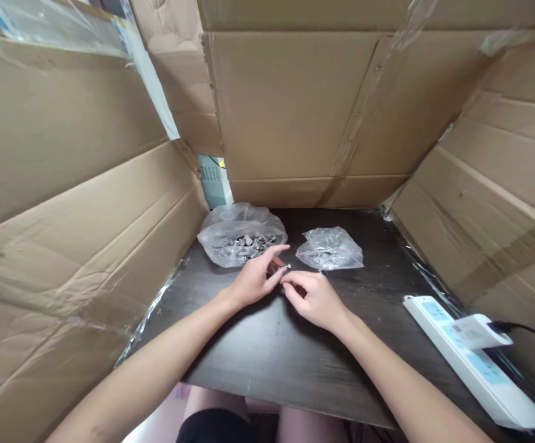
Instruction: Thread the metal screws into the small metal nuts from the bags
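Note:
My left hand (258, 278) is closed around a small metal screw-like piece (288, 266), held near the thumb tip with the index finger stretched out above. Close against it, my right hand (311, 296) has thumb and fingertips pinched together; whatever lies between them is too small to make out. Just behind my left hand sits an open clear plastic bag (216, 237) with many small silvery metal parts (253, 242) inside, some round-headed. A smaller clear bag (332, 246) lies beyond my right hand, and its contents are hard to tell.
Cardboard walls (295, 104) enclose the dark tabletop (249, 357) at the back and both sides. On the right lies a white power strip (470, 363) with a white plug adapter (474, 332) and a black cable. My legs show below the front edge.

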The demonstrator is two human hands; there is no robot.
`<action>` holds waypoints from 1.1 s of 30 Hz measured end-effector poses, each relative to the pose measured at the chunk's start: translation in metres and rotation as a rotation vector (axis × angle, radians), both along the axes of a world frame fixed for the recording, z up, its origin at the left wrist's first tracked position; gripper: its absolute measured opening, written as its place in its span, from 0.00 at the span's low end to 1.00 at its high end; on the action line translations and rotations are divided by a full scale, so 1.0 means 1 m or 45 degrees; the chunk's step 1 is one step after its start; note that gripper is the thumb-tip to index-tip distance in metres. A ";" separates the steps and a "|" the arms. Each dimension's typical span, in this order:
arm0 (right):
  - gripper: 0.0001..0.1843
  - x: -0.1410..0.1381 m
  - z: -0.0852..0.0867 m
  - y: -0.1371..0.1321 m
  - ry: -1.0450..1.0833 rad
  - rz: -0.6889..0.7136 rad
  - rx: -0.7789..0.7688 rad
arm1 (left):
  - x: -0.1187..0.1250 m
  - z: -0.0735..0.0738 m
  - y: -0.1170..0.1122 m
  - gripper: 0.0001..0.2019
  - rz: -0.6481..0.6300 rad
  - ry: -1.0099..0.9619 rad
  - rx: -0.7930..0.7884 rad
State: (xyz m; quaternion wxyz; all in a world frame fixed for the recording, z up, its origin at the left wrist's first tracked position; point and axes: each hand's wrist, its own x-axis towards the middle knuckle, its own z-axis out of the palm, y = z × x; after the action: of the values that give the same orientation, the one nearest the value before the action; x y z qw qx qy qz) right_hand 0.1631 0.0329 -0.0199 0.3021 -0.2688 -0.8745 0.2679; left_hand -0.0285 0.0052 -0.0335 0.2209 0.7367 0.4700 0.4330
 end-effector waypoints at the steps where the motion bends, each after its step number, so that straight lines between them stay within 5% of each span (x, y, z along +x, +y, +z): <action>1: 0.12 0.001 0.001 0.001 0.041 -0.026 0.009 | 0.000 0.000 0.000 0.24 -0.001 0.000 0.003; 8: 0.16 0.006 0.000 0.008 0.185 -0.257 0.059 | -0.001 0.003 -0.001 0.23 0.023 -0.016 0.018; 18: 0.12 0.005 -0.008 0.013 0.049 -0.208 0.006 | -0.001 0.003 -0.002 0.23 0.038 -0.012 0.051; 33: 0.17 0.006 -0.005 0.011 0.193 -0.237 0.131 | -0.002 0.001 -0.001 0.23 0.033 0.017 0.081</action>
State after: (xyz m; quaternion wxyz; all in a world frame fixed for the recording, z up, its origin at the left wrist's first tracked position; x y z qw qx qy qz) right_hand 0.1691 0.0440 -0.0253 0.4041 -0.3119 -0.8331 0.2130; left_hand -0.0309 0.0038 -0.0322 0.1888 0.7401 0.4669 0.4456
